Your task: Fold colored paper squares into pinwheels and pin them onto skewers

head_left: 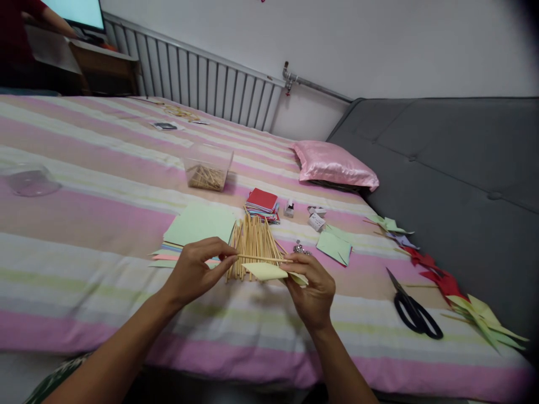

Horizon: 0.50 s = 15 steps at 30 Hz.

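Note:
Between my two hands runs a thin wooden stick [256,257], held level. My left hand [201,266] pinches its left end between thumb and fingertips. A pale yellow paper pinwheel [265,271] is gripped in my right hand [309,283], whose fingers also meet the stick's right end. Partly hidden behind them, a bundle of wooden sticks [255,235] lies on the striped bedsheet [202,331]. Left of the bundle is a stack of pale green and other coloured paper sheets [200,224]. Small shiny metal pieces [300,247] sit just beyond my right hand.
A clear box of short sticks [207,175], red-topped paper squares [261,199] and green squares [334,247] lie farther back. At right are black scissors [415,314] and several pinwheels [438,275] along the grey headboard [446,163]. A pink pillow [334,163] lies behind. Another person's arm [56,21] shows top left.

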Motion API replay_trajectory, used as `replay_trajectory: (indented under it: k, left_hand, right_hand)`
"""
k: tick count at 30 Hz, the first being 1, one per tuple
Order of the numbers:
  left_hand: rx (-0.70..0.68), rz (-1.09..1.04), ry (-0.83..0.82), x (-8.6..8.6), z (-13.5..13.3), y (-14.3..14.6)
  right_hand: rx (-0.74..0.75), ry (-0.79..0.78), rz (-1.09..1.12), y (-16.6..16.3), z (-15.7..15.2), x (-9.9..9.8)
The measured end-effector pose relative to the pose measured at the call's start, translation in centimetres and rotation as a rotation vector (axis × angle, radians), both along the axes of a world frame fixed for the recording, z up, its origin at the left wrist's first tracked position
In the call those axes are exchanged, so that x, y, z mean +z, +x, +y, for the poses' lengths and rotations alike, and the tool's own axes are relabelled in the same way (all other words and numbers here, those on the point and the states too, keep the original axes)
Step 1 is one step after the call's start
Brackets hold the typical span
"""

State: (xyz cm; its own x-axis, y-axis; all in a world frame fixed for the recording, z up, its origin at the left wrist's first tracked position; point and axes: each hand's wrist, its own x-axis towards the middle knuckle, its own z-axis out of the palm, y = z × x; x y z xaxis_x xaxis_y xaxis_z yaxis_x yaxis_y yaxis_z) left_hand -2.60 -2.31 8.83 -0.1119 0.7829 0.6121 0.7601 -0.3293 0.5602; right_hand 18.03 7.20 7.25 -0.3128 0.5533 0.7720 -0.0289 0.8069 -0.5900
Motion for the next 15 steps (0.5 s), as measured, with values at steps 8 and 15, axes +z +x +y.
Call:
replay_trajectory:
  k: [8,15]
  left_hand:
    - [0.007,0.008,-0.024,0.07,-0.08,0.01]
    - [0.007,-0.008,-0.025,0.07,-0.07,-0.04]
  right_hand:
    - [0.005,-0.04,0.001,-0.04,0.08,-0.33]
    - [-0.017,-0.052,0.001,0.0,-0.07,-0.34]
